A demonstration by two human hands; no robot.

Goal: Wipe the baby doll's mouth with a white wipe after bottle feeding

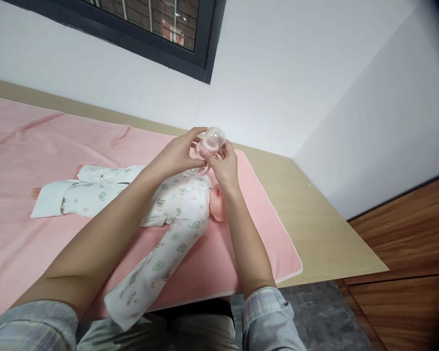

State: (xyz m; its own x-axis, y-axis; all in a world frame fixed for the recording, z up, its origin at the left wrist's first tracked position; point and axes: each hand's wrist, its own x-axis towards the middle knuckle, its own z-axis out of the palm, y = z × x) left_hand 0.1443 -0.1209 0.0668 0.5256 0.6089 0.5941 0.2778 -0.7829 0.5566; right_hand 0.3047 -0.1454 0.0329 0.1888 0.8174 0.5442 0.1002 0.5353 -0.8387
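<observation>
Both my hands are wrapped round a baby bottle [212, 141] with a clear dome cap and pink collar and handles. My left hand [185, 152] grips its left side, fingers curled behind it. On the other side my right hand [223, 165] closes on the bottle, its thumb across the pink collar. Below them lies a baby doll [183, 200] on its back, dressed in white clothes printed with small green animals. The doll's head is partly hidden behind my right forearm, and one long sleeve hangs over the table's front edge.
A pink blanket [256, 209] with a pale border covers much of the wooden table [314, 229]. Behind the table rises a white wall [263, 87] with a dark-framed window [205, 53]. A brown wooden panel [406, 243] stands at the right.
</observation>
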